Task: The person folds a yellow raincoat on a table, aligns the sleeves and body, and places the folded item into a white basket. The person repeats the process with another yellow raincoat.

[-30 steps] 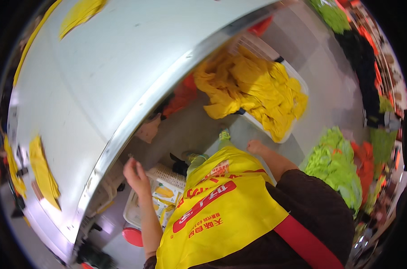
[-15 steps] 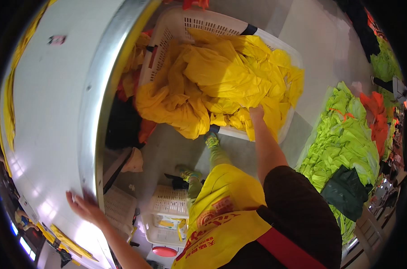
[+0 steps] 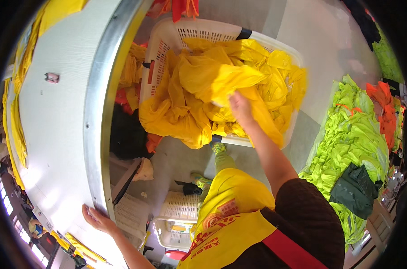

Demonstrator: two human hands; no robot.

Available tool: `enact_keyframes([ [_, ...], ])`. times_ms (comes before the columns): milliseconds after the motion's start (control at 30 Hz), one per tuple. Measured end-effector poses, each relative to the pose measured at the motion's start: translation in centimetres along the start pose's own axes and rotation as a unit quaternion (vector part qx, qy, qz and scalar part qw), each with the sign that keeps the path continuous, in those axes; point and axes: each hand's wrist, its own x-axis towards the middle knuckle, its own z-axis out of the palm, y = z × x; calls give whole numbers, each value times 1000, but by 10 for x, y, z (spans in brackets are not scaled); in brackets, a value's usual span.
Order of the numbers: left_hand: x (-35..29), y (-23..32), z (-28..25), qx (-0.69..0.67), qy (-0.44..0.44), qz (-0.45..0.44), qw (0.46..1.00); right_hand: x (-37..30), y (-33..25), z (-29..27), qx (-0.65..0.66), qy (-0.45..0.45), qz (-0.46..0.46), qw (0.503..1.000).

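A large white slatted basket (image 3: 208, 28) stands on the floor in front of me, heaped with crumpled yellow fabric pieces (image 3: 199, 71). My right hand (image 3: 240, 107) is over the near part of the heap, its fingers closed on a raised fold of yellow fabric (image 3: 241, 78). Part of that piece hangs down beside my wrist. My left hand (image 3: 98, 219) rests on the metal edge of the white table (image 3: 62, 134) at my left, fingers stretched out and holding nothing.
Lime-green fabric (image 3: 345, 130) lies piled on the right, with a dark green piece (image 3: 355, 189) on it and orange cloth (image 3: 380, 110) beyond. A smaller white basket (image 3: 176, 208) is near my feet. Dark cloth (image 3: 127, 134) lies by the table. Yellow strips (image 3: 18, 130) border the table's far side.
My right hand has moved left and lifted a fold of the yellow fabric. In the picture, my left hand sits slightly farther right and lower, still at the table edge.
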Motion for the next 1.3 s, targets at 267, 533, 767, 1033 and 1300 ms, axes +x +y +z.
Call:
enact_keyframes([
  [267,-13,16,-20,-142,-171,50,974,-180,-282,-21,133,-467,-416,769],
  [533,-161,136,-164,-163,-375,369,834,-344,-427,-25,320,-633,-357,608],
  [767,-185,74,-242,-705,-151,16,693,-451,-486,-5,189,-439,-668,570],
  [1033,-148,-1,-347,-845,82,-183,497,-415,-458,-30,199,-144,-524,816],
  [1300,-195,1,-364,-857,113,-250,437,-539,-445,90,38,-418,-618,665],
])
